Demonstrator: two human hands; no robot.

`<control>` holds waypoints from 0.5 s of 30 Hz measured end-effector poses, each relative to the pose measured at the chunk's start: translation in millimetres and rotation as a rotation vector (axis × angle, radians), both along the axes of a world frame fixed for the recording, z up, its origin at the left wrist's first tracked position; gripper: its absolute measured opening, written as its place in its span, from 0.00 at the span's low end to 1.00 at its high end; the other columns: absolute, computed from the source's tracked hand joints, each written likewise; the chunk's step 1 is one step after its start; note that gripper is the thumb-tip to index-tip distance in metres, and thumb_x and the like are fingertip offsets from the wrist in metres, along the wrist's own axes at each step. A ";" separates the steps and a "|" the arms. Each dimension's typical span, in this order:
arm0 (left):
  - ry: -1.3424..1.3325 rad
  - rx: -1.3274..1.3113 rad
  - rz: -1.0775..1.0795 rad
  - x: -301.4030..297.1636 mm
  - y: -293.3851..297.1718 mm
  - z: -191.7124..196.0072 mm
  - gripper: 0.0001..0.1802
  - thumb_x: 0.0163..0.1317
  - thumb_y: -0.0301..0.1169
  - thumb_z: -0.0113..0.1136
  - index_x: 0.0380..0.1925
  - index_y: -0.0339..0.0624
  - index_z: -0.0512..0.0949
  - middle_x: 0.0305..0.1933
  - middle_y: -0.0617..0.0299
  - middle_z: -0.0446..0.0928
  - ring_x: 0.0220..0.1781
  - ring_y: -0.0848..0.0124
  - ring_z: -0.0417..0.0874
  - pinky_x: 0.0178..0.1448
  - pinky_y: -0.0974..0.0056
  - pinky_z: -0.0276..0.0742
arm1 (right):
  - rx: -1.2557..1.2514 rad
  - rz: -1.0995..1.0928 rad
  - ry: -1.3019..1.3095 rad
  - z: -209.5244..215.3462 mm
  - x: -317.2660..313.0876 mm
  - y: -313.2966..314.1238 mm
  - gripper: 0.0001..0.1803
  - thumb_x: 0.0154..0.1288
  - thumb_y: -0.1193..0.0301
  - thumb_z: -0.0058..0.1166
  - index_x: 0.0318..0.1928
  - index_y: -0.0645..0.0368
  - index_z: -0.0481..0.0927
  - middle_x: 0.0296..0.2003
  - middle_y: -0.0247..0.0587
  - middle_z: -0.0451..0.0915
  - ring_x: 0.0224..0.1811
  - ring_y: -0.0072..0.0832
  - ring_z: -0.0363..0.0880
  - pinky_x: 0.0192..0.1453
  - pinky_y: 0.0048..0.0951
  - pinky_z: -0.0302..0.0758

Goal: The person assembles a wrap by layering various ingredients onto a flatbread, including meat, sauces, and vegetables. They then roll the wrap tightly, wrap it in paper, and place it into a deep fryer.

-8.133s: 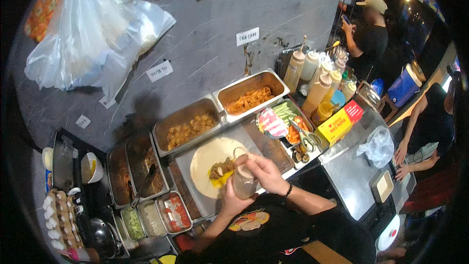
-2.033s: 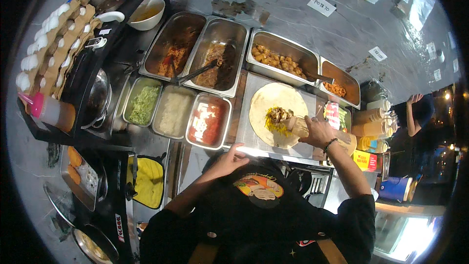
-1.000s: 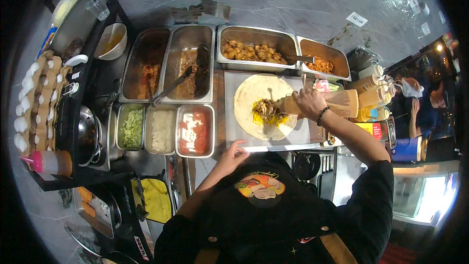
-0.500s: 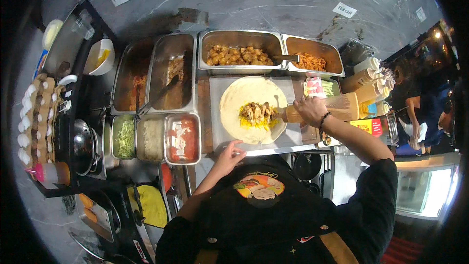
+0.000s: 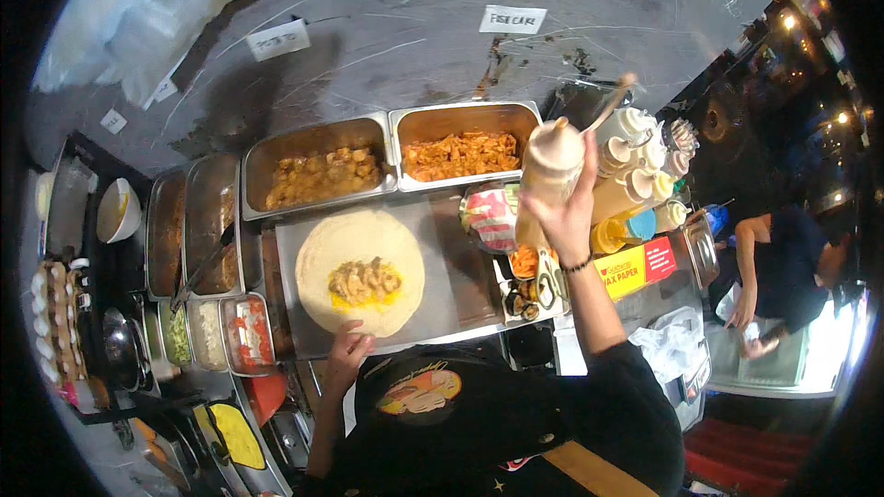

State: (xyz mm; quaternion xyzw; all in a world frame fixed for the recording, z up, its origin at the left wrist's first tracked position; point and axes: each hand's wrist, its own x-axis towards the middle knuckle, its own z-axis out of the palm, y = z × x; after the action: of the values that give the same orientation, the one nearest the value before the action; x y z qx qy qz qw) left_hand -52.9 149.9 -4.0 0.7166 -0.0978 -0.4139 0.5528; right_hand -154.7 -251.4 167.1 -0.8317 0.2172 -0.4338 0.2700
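The left hand (image 5: pixel 348 350) lies flat, holding nothing, on the near edge of the flatbread (image 5: pixel 361 269), which is open on the steel sheet (image 5: pixel 444 287) with 1 heap of filling (image 5: pixel 365 280); folding is left. The right hand (image 5: pixel 564 217) grips a raised squeeze bottle (image 5: pixel 549 171) beside the bottle rack.

The squeeze bottle (image 5: pixel 551 175) in the right hand (image 5: pixel 564 221) is smooth, cloudy plastic. The flatbread (image 5: pixel 360 269) under the left hand (image 5: pixel 348 350) looks matt and floury. The trays (image 5: pixel 463 121) are shiny metal, the back wall (image 5: pixel 414 37) dull scuffed grey.
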 end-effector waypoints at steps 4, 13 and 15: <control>-0.002 0.033 0.054 -11.2 -15.2 8.5 0.25 0.67 0.39 0.60 0.60 0.42 0.67 0.43 0.52 0.81 0.44 0.66 0.84 0.51 0.63 0.77 | -0.269 -0.113 -0.267 -13.7 41.8 -90.0 0.67 0.44 0.64 0.78 0.73 0.56 0.36 0.58 0.51 0.67 0.61 0.43 0.70 0.67 0.44 0.65; 0.028 0.558 -0.221 -91.1 74.8 -24.9 0.30 0.67 0.52 0.54 0.61 0.44 0.71 0.58 0.51 0.77 0.62 0.57 0.75 0.64 0.57 0.69 | -0.072 -0.255 -0.291 -64.8 53.3 -163.4 0.21 0.52 0.75 0.61 0.49 0.68 0.79 0.47 0.51 0.82 0.47 0.40 0.81 0.55 0.39 0.75; 0.169 0.369 -0.106 -104.2 94.8 -52.7 0.40 0.66 0.59 0.51 0.70 0.48 0.60 0.70 0.50 0.64 0.70 0.59 0.65 0.71 0.56 0.62 | -0.077 -0.405 -0.172 -106.1 32.1 -211.3 0.30 0.54 0.63 0.67 0.50 0.75 0.76 0.47 0.60 0.79 0.49 0.47 0.79 0.57 0.43 0.74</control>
State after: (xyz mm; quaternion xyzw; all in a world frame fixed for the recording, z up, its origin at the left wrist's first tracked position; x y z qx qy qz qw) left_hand -157.1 244.7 -56.7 0.7622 -0.0113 -0.5120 0.3959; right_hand -122.6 -462.7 61.1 -0.7408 0.3391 -0.5565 0.1630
